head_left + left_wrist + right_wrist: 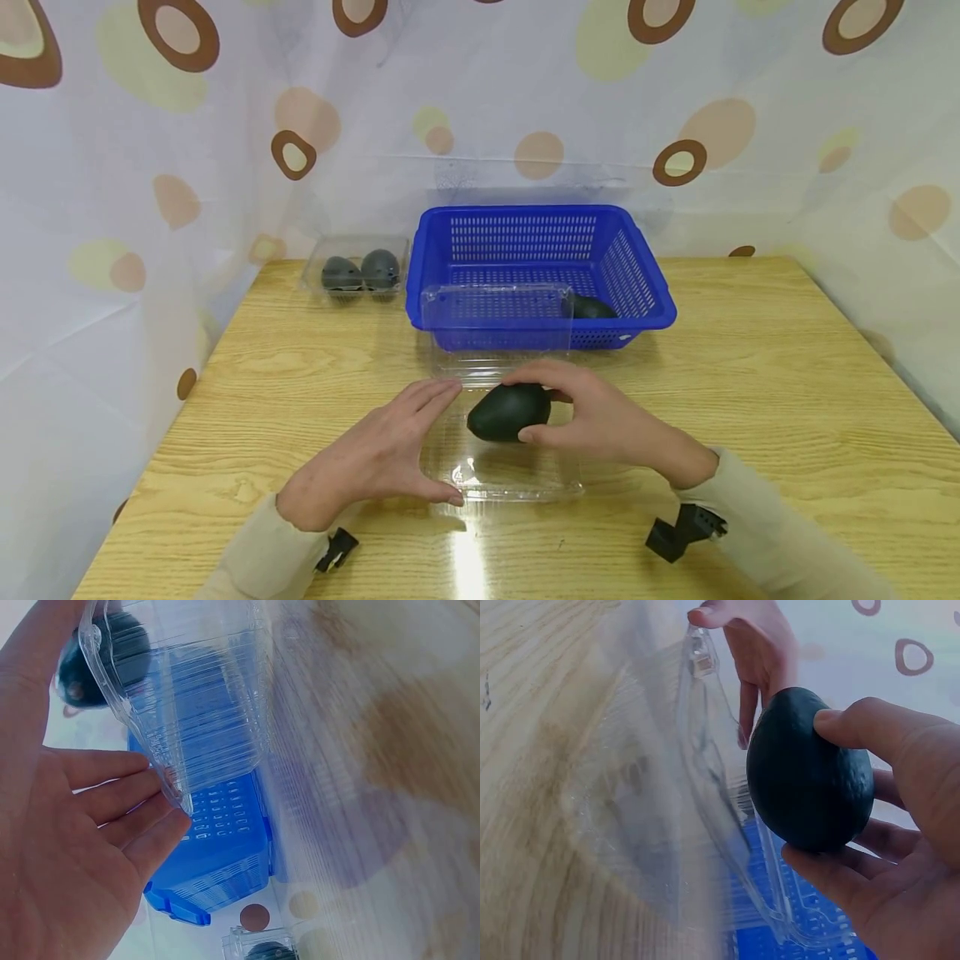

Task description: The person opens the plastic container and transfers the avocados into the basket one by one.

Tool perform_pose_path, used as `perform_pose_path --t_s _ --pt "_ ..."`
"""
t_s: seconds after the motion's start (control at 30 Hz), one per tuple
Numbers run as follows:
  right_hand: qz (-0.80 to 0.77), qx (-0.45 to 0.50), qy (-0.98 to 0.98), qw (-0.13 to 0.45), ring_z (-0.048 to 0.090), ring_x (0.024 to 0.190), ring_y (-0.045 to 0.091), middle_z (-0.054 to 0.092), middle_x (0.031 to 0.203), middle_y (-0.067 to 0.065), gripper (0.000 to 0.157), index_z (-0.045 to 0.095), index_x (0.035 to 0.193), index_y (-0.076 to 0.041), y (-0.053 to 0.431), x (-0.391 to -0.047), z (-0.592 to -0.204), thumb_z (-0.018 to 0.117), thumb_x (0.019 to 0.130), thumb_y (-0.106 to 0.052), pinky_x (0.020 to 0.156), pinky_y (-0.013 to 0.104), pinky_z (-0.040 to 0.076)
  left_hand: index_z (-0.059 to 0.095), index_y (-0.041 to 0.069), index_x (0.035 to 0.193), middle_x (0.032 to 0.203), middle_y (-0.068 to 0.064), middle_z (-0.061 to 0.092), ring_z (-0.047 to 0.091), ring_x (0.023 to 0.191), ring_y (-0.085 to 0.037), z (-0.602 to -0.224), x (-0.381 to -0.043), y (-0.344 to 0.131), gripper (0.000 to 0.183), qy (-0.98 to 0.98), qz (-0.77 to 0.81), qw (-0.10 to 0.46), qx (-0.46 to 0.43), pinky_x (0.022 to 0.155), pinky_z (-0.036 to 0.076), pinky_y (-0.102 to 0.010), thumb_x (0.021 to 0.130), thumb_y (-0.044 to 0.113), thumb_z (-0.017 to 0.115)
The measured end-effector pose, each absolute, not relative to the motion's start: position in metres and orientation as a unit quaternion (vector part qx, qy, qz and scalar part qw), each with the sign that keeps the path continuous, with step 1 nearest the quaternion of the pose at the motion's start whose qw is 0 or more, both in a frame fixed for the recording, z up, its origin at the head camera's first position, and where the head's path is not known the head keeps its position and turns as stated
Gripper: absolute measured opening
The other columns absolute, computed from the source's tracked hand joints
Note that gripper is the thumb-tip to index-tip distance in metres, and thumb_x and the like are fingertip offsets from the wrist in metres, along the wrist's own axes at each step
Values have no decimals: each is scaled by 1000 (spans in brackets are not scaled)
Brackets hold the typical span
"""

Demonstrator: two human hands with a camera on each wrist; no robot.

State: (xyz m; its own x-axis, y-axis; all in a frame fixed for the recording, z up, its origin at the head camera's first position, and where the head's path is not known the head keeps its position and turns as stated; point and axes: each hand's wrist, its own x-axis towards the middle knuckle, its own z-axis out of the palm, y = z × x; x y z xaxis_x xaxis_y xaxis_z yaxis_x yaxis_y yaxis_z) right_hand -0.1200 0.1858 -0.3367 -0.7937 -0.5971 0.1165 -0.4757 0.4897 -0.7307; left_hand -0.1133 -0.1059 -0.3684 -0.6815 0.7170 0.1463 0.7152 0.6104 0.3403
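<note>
Avocado [508, 414] is gripped by the right hand [600, 418] — left hand [382, 446], loosely straight-fingered, touches clear container [517, 490].

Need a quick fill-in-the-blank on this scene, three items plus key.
1. Over the open container, the person's ____ hand grips a dark fruit.
2. The colour of the basket behind the container is ____.
3. The clear box left of the basket contains ____ dark fruits.

Missing words: right; blue; two.
</note>
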Motion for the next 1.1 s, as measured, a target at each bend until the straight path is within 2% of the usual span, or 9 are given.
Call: perform_pose_path --t_s 0.3,0.9,1.1 --pt "-430 -317 844 46 59 118 20 60 131 1 51 61 132 -21 205 -124 -326 80 85 -21 94 36 58 34 0 152 157 -14 37 38 144 -31 -369 -113 -105 120 897 181 -11 403 117 39 -43 66 71 78" --pt "-439 -294 849 12 61 114 19 56 134 5 53 58 136 -19 229 -129 -306 77 86 -11 95 16 52 32 1 153 157 -15 37 37 145 -32 -369 -112 -105 121 899 180 -5 399 117 39 -44 66 72 77" --pt "-437 -278 856 -5 61 113 10 55 135 5 54 58 135 -20 237 -131 -298 77 86 -10 93 13 52 31 1 153 158 -15 36 36 145 -32 -369 -113 -105 121 900 180 3 397 117 39 -45 66 72 77"
